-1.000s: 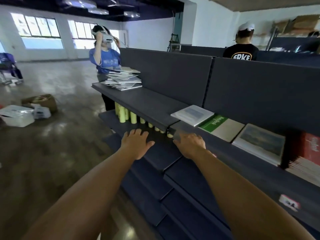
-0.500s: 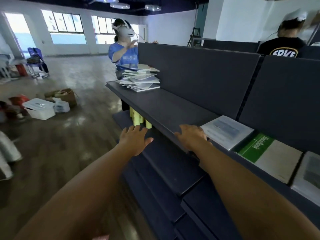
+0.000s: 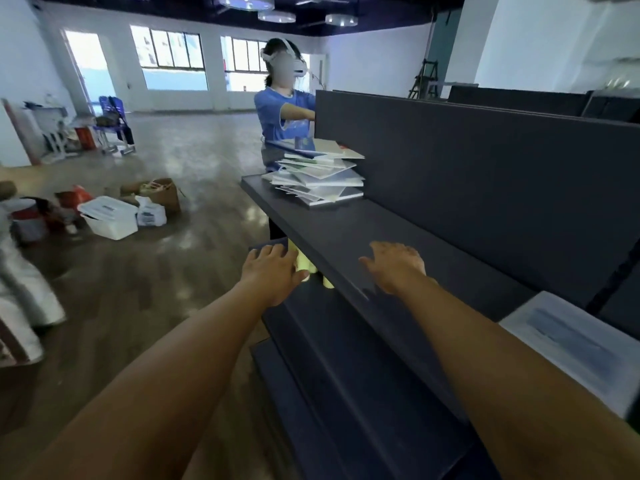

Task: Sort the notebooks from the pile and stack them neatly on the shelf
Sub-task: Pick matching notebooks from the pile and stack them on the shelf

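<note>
a dark shelf (image 3: 398,237) runs ahead, the pile (image 3: 317,174) of notebooks askew at its far end, well apart from both hands. grabbed carelessly, that loose pile could slide off. the left hand (image 3: 273,271) and right hand (image 3: 398,266) reach forward, spread and empty, the right over the shelf.

Both forearms bare right up to the frame edge, no sleeves or cuffs in sight. Left hand (image 3: 273,271) and right hand (image 3: 398,265) ungloved. No watch, band or ring visible on wrists or fingers. Fingertips too blurred to say anything about the nails
</note>
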Action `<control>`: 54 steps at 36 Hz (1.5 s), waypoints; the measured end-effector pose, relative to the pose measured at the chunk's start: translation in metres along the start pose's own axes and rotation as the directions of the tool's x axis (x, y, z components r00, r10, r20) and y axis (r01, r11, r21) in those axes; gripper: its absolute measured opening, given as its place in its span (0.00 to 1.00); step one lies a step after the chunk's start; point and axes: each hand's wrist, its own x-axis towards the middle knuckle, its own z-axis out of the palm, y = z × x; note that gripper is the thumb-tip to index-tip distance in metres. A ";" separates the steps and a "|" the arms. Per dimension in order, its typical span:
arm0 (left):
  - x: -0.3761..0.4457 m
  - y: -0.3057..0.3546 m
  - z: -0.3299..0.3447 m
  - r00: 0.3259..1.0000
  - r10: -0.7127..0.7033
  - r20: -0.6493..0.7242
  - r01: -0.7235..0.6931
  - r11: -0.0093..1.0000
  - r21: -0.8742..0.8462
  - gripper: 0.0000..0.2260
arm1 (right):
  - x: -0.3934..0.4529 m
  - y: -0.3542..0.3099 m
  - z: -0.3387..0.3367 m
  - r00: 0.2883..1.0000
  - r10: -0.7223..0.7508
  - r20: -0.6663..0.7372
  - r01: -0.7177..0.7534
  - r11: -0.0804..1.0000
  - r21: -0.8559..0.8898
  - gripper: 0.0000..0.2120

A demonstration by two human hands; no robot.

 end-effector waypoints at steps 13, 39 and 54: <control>0.146 -0.105 -0.012 0.997 0.051 -0.064 -0.050 0.999 0.016 0.28 | 0.153 -0.060 -0.045 0.984 0.097 -0.148 -0.090 0.994 0.055 0.22; 0.341 -0.114 -0.034 0.959 0.060 -0.278 -0.079 0.995 -0.059 0.26 | 0.339 -0.061 -0.063 0.981 -0.096 -0.171 0.089 0.995 -0.051 0.33; 0.377 -0.115 -0.036 0.948 0.135 -0.289 -0.143 0.990 -0.005 0.32 | 0.366 -0.069 -0.067 0.941 -0.221 -0.254 0.207 0.975 -0.080 0.23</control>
